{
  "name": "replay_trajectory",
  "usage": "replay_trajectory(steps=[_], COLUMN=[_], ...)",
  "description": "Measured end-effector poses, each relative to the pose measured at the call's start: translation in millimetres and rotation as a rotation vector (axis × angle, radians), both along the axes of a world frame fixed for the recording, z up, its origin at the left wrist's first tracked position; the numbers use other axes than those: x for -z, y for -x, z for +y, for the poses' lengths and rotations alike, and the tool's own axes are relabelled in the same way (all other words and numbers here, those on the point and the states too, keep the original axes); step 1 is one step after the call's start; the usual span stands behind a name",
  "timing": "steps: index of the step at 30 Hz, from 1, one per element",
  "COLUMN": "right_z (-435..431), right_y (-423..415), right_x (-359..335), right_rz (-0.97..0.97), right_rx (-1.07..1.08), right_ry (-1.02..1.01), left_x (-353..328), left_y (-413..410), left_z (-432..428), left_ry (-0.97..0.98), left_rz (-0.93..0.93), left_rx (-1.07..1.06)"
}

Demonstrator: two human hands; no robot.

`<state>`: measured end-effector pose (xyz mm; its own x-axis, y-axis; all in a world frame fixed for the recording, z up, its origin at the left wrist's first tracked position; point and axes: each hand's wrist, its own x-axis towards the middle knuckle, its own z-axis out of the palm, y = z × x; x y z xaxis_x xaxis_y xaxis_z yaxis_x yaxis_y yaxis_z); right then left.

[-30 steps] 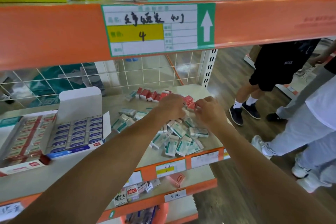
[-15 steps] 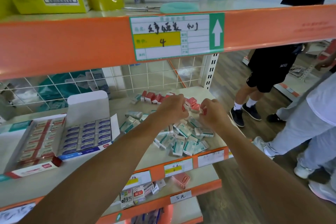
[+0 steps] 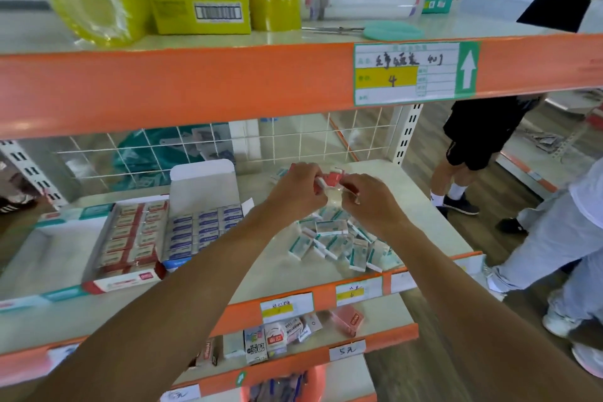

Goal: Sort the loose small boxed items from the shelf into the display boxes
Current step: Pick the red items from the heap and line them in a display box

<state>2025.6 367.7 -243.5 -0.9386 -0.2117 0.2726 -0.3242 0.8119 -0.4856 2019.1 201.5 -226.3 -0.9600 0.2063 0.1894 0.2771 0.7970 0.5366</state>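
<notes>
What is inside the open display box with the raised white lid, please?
Rows of small blue-and-white boxes fill the display box; anything beneath them is covered, and the left forearm hides its front right corner.

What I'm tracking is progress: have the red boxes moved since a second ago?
Yes. The red boxes lay in a row on the shelf behind the green pile; now the left hand and right hand hold them bunched, raised off it.

Teal box pile (image 3: 339, 238): loose on the shelf (image 3: 277, 274).
Left hand (image 3: 295, 188): above the pile's far side, gripping red boxes (image 3: 331, 179).
Right hand (image 3: 368, 202): above the pile, pinching the red boxes.
Blue display box (image 3: 202, 225): left of the pile, lid raised.
Red display box (image 3: 127, 238): farther left of the pile.
</notes>
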Motion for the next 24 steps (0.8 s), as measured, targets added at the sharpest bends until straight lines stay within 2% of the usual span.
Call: replay_trajectory(steps=[7,13,17,24], right_z=[-44,-78,-100,-140], right_y=[-4,-6,-5,-15], right_x=[0,-6,-12,-16], right_rz=[-0.011,-0.089,-0.211,-0.263], right_rx=[-0.086,-0.127,-0.161,-0.199], right_ry=[0.034,0.208,0.233,0.229], left_x=[-10,-6,-7,-6], left_y=[-23,-31,-38,-51], left_z=[-53,-95,-119,-152], left_ry=[-0.092,-0.229,-0.217,-0.154], left_rz=[0.041,-0.078,-0.117,-0.146], left_rx=[0.017,-0.114,-0.168,-0.269])
